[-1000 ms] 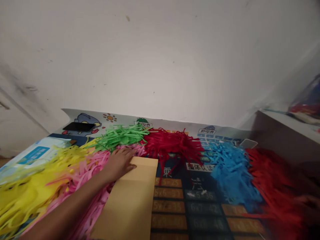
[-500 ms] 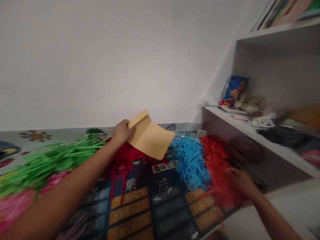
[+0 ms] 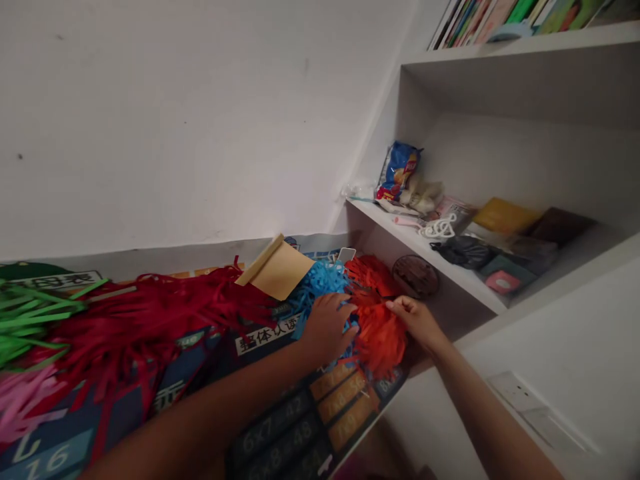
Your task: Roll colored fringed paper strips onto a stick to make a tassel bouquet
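Note:
My right hand (image 3: 414, 323) pinches the edge of an orange-red bunch of shredded paper strips (image 3: 380, 333) at the right end of the table. My left hand (image 3: 329, 327) reaches over a blue bunch of paper strips (image 3: 320, 279), fingers apart and slightly curled, beside the orange-red bunch. Whether its fingertips touch the strips I cannot tell. Behind the left hand, a folded tan card (image 3: 283, 272) rests next to the blue bunch, one edge bent up. A dark red bunch of strips (image 3: 175, 307) spreads out to the left.
Green strips (image 3: 30, 320) and pink strips (image 3: 27, 400) lie at the far left. A multiplication chart (image 3: 280, 427) covers the table. On the right, a white shelf (image 3: 470, 293) holds a blue snack bag (image 3: 400, 167), a white cord (image 3: 440, 228) and books (image 3: 500, 20) above.
My left hand has let go of the tan card, which now lies by the blue strips, and has moved right to the orange-red bunch. The view has swung right.

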The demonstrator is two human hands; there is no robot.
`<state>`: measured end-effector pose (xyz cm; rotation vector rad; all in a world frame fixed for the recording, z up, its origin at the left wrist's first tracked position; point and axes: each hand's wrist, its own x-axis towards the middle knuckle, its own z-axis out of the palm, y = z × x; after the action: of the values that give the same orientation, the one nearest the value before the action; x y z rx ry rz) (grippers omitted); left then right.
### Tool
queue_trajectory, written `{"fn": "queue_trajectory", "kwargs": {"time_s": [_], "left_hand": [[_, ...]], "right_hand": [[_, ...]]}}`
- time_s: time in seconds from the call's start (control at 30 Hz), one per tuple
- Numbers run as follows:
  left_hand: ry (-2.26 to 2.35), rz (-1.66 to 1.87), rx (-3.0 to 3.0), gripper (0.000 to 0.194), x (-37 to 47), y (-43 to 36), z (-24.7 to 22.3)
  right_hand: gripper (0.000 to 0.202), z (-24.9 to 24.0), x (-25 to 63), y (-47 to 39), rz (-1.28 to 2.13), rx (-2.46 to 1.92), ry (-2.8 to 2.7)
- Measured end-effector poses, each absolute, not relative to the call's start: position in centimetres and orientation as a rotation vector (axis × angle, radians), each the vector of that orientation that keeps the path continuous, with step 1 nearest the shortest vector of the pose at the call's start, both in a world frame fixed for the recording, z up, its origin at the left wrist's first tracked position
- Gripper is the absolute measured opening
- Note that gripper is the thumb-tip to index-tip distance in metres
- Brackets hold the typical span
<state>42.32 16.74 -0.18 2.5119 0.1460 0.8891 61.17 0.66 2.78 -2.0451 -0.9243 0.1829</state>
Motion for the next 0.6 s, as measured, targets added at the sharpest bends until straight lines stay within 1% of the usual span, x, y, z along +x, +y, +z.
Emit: {"fn": "queue_trajectory", "kwargs": {"time_s": [0.13, 0.23, 0.3, 0.43, 0.6], "left_hand": [[0.094, 0.876, 2.44, 0.029, 45.1, 14.6, 0.3], [0.144, 0.857, 2.384, 0.022, 46.1, 13.4, 0.2], [0.23, 0.836, 2.325, 0.02, 46.3, 12.9, -0.1], [0.328, 0.752, 2.181, 0.027, 46.7, 12.1, -0.6], [0.352, 0.56, 1.913, 0.019, 47.1, 11.9, -1.0]], "right_hand": [[0.039, 4.6, 60.9, 0.6, 0.323, -2.022, -1.046], [0.036, 5.7, 60.6, 0.5, 0.331, -2.025, -1.1], [0.035, 6.0, 60.4, 0.5, 0.304, -2.033, -1.108], [0.039, 5.6, 59.8, 0.5, 0.29, -2.041, -1.095], [0.042, 4.3, 58.9, 0.4, 0.259, -2.012, -1.171]]}}
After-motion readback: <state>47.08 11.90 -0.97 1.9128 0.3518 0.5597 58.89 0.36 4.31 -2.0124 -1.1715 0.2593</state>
